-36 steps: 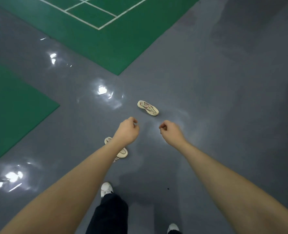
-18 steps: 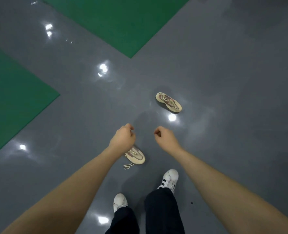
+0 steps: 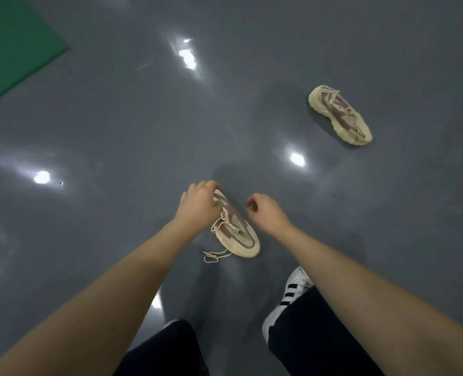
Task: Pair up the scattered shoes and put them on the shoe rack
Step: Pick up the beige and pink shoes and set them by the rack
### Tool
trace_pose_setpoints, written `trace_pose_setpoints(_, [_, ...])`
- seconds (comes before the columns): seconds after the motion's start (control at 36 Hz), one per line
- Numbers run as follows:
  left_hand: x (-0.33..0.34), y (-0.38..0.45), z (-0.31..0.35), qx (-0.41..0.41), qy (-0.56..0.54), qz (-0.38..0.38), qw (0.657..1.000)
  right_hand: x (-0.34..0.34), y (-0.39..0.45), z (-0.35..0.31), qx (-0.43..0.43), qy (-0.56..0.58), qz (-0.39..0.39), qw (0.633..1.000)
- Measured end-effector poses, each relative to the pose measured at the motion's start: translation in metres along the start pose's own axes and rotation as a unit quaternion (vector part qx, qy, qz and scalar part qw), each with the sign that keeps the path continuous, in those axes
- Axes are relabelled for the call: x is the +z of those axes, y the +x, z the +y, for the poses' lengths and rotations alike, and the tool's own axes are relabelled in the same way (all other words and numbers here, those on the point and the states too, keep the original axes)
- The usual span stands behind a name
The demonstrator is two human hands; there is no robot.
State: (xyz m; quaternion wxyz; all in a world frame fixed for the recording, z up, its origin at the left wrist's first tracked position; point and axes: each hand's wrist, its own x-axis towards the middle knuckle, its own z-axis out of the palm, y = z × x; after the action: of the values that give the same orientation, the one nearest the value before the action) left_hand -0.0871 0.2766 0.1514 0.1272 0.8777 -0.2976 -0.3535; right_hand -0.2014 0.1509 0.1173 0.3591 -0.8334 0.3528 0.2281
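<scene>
Cream shoes (image 3: 340, 115), perhaps pink mesh, grey floor (image 3: 116, 131)

A glossy grey floor (image 3: 116, 131) carries two beige mesh shoes lying well apart: the near shoe (image 3: 238, 234), its loose lace trailing on the floor, and the far shoe (image 3: 340, 115). A green mat (image 3: 10, 42) covers the upper-left corner.
</scene>
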Motion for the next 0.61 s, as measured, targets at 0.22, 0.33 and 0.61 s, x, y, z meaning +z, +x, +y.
trace_pose_setpoints(0.22, [0.085, 0.077, -0.047, 0.059, 0.09, -0.01, 0.994, 0.082, 0.077, 0.038, -0.036, -0.134, 0.004, 0.99])
trace_pose_setpoints(0.33, [0.11, 0.096, -0.052, 0.088, 0.139, -0.018, 0.986, 0.1, 0.095, 0.051, -0.056, -0.164, 0.011, 0.985])
trace_pose_setpoints(0.61, [0.108, 0.101, -0.053, 0.163, 0.235, 0.011, 0.958, 0.079, 0.092, 0.049, -0.123, -0.154, 0.038, 0.98])
